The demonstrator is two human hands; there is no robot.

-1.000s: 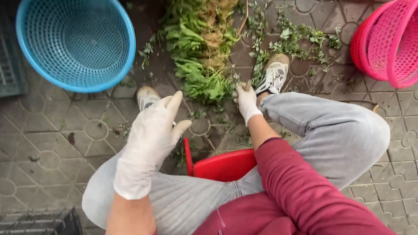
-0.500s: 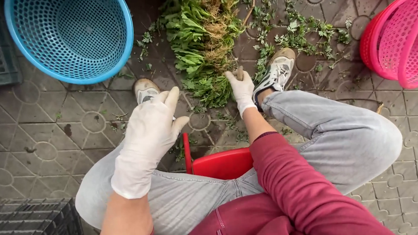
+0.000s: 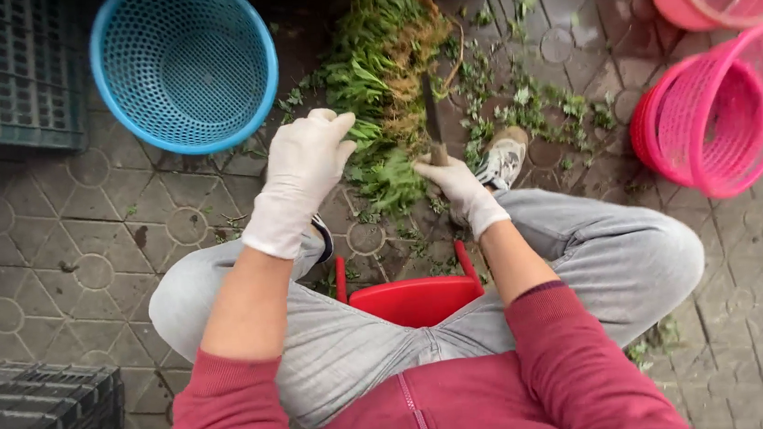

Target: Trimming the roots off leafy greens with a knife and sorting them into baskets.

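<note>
Seated on the red stool [image 3: 415,298], I clench my right hand [image 3: 456,186] round a knife [image 3: 433,120], blade over the leafy greens [image 3: 384,78] heaped on the paving ahead; my gloved left hand [image 3: 302,180] reaches toward them, fingers spread, grasping nothing. I judge trimming is under way. Beyond, the blue basket [image 3: 184,67] and pink basket [image 3: 718,111] look empty.

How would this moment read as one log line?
left hand: gloved, open, over leafy greens | right hand: gripping knife over the greens | blue basket: left of greens
</note>
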